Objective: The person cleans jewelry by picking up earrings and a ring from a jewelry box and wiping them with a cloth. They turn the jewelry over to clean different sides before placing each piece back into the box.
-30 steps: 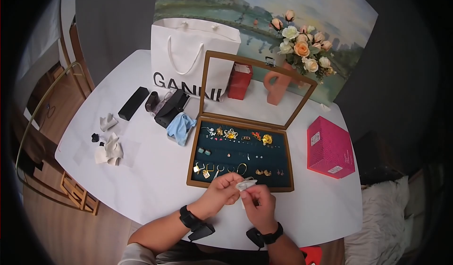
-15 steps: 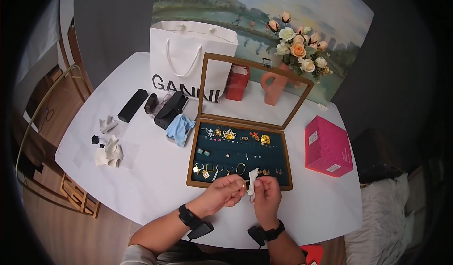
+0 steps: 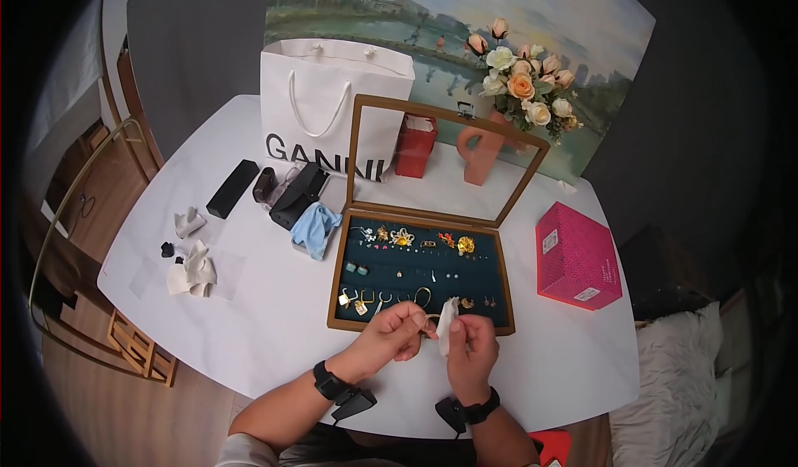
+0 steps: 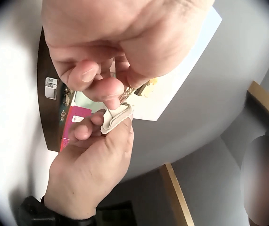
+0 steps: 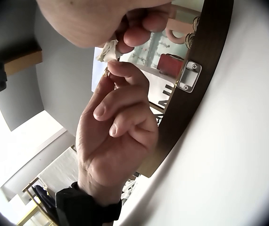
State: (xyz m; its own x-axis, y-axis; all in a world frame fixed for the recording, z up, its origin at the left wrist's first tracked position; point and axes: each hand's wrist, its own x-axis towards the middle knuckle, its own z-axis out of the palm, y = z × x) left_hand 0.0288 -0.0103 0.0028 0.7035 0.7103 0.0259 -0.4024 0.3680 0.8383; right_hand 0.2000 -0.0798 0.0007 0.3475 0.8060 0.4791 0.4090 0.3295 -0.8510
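Note:
My left hand [image 3: 388,336] pinches a small gold piece of jewellery [image 4: 128,93] with a curved, textured band between thumb and forefinger. To its right, my right hand [image 3: 472,352] holds a folded off-white cloth [image 3: 447,324] between thumb and fingers. The cloth meets the left fingertips and the jewellery in the left wrist view. Both hands are above the front edge of a wooden jewellery box [image 3: 349,317]. Its glass lid [image 3: 532,176] stands raised, and rows of earrings and brooches sit on dark green lining [image 3: 465,288].
Left of the box lie a blue cloth [image 3: 314,228], a black glasses case [image 3: 298,197] and a long black box [image 3: 233,188]. Crumpled beige cloth [image 3: 193,271] is farther left. A white paper bag [image 3: 332,105] stands behind; a pink box [image 3: 576,259] stands right.
The right hand has shifted slightly right and turned the cloth upright, away from the left fingers, so the gold piece shows. The left hand has hardly moved.

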